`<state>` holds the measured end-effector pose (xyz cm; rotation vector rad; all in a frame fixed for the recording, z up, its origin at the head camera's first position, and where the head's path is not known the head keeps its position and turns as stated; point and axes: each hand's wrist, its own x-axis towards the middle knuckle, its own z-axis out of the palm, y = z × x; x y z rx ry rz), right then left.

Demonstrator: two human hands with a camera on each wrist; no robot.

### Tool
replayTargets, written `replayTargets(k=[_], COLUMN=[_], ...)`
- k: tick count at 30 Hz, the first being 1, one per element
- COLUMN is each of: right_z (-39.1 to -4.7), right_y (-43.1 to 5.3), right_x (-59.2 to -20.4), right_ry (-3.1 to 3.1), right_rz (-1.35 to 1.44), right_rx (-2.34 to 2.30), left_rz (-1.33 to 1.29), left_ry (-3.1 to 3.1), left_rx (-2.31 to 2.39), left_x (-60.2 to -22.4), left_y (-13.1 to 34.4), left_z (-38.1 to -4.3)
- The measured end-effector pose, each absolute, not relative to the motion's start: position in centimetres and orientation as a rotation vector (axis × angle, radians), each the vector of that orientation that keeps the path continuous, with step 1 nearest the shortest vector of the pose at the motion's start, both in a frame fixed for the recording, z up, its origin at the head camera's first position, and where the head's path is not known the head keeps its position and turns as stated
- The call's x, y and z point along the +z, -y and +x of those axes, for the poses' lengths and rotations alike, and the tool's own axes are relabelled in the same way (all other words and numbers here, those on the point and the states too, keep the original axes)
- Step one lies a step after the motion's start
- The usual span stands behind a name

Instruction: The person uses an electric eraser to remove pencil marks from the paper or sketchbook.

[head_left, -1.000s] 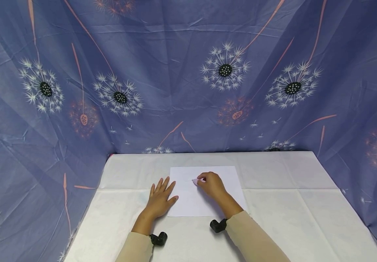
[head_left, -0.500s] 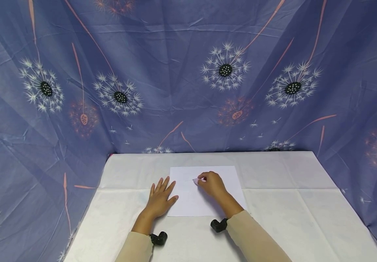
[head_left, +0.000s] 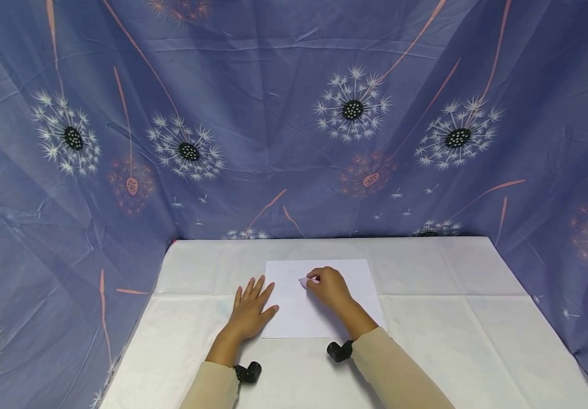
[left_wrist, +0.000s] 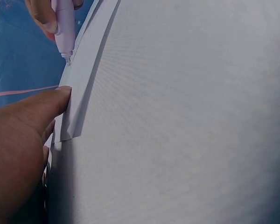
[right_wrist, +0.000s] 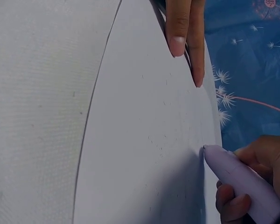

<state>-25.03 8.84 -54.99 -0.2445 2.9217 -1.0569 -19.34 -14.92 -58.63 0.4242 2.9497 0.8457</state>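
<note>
A sheet of white paper (head_left: 294, 321) lies on the table, with faint lines near its upper middle. My left hand (head_left: 250, 315) rests with spread fingers at the sheet's left edge, the thumb (left_wrist: 56, 101) and fingertips on the paper. My right hand (head_left: 330, 288) grips a thick lavender electric eraser (right_wrist: 245, 182) between thumb and curled fingers. Its narrow tip points left and down, at or very close to the paper; contact is hard to tell. Small dark crumbs (right_wrist: 161, 149) are scattered over the sheet in the right wrist view.
A white cloth with fold creases covers the table (head_left: 442, 329). Blue dandelion-patterned curtains (head_left: 273, 113) hang behind and at both sides. A black wrist camera (head_left: 247, 372) sits on the left wrist, another black camera (head_left: 340, 351) on the right.
My right hand with the electric eraser has shifted very slightly, first right and then back left. The left hand and the paper stay where they were.
</note>
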Motion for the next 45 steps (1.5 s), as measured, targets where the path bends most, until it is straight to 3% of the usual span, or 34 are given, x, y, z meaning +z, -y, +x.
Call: replayTargets(k=[45], right_z=[-24.95], right_y=[-8.17], right_x=[-55.26], right_ry=[-2.899], right_rz=[-0.231], right_rx=[-1.12], left_rz=[0.395], left_ry=[-2.94], left_rx=[0.822], left_x=[-58.71], left_y=[14.89], left_z=[-19.47])
